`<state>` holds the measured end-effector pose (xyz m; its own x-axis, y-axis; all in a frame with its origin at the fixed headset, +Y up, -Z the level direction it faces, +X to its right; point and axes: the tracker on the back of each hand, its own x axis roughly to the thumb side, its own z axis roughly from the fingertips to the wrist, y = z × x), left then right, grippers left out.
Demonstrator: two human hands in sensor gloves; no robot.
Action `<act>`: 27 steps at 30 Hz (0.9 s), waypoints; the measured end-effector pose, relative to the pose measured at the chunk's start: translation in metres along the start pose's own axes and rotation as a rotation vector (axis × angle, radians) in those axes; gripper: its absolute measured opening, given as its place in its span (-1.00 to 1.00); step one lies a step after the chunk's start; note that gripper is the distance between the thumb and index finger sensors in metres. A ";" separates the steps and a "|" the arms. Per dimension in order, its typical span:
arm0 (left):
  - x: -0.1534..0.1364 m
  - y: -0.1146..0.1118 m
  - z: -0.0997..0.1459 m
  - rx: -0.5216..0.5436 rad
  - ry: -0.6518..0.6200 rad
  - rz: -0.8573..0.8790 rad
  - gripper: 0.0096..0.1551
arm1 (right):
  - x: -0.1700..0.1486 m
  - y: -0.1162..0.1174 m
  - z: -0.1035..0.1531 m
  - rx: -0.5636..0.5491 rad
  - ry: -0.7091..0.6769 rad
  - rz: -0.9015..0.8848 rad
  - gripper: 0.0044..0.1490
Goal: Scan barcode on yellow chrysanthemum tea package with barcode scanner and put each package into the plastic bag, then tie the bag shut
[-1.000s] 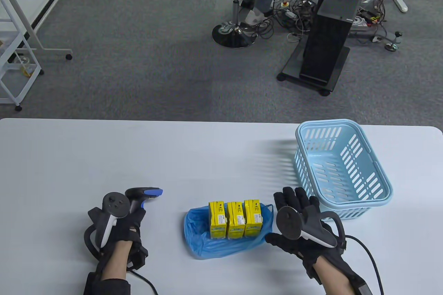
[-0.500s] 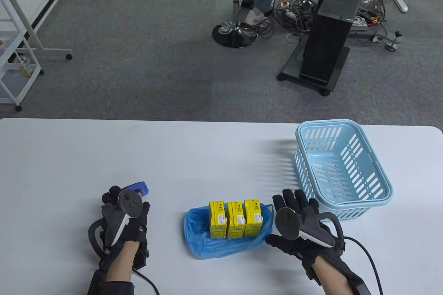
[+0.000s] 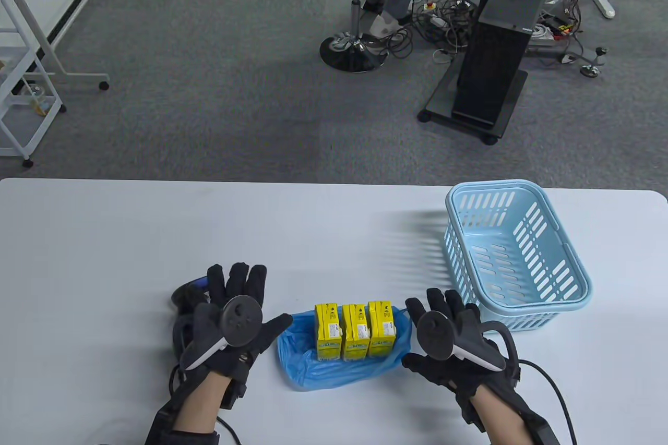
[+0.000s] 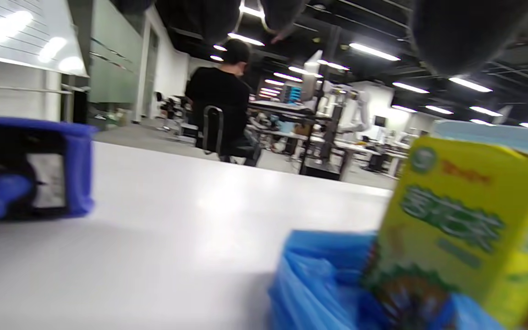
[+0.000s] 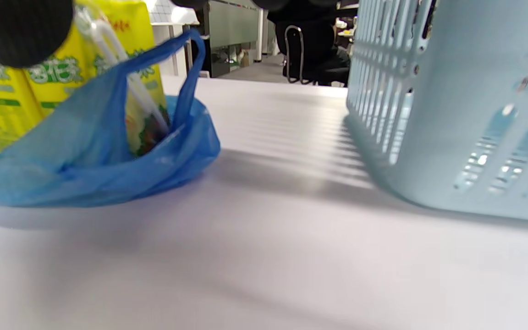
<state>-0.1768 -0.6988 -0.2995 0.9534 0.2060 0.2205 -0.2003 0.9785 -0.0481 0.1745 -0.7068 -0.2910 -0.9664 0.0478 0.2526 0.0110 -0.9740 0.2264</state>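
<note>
Three yellow tea packages (image 3: pixel 354 329) stand side by side in the open blue plastic bag (image 3: pixel 334 367) near the table's front edge; the packages (image 4: pixel 470 229) and bag (image 5: pixel 85 151) also show in both wrist views. The black and blue barcode scanner (image 3: pixel 186 295) lies on the table, mostly hidden behind my left hand (image 3: pixel 237 304), and shows blurred as the scanner (image 4: pixel 25 169) at the far left. My left hand hovers with spread fingers just left of the bag, holding nothing. My right hand (image 3: pixel 449 322) is open just right of the bag, also empty.
A light blue slotted basket (image 3: pixel 571 299) stands at the right, close behind my right hand. The white table (image 3: pixel 156 226) stretches to the left and back. Beyond the table are an office chair, a computer tower and cables on the floor.
My left hand laid the scanner down on the table, let go, opened its fingers and moved right toward the bag. My right hand barely shifted.
</note>
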 end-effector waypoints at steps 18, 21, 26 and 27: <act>0.035 -0.073 -0.014 -0.300 -0.020 -0.190 -0.04 | -0.005 0.040 -0.021 -0.110 0.022 -0.247 -0.08; 0.035 -0.079 -0.013 -0.297 -0.015 -0.199 -0.11 | -0.002 0.053 -0.024 -0.069 0.025 -0.219 -0.16; 0.040 -0.077 -0.012 -0.181 0.029 -0.178 -0.53 | -0.003 0.057 -0.025 -0.102 0.020 -0.269 -0.26; 0.040 -0.076 -0.013 -0.168 0.032 -0.161 -0.61 | -0.003 0.056 -0.024 -0.105 0.020 -0.271 -0.28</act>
<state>-0.1209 -0.7648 -0.2995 0.9772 0.0447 0.2076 -0.0075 0.9843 -0.1764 0.1724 -0.7669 -0.3017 -0.9355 0.3056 0.1772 -0.2735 -0.9441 0.1842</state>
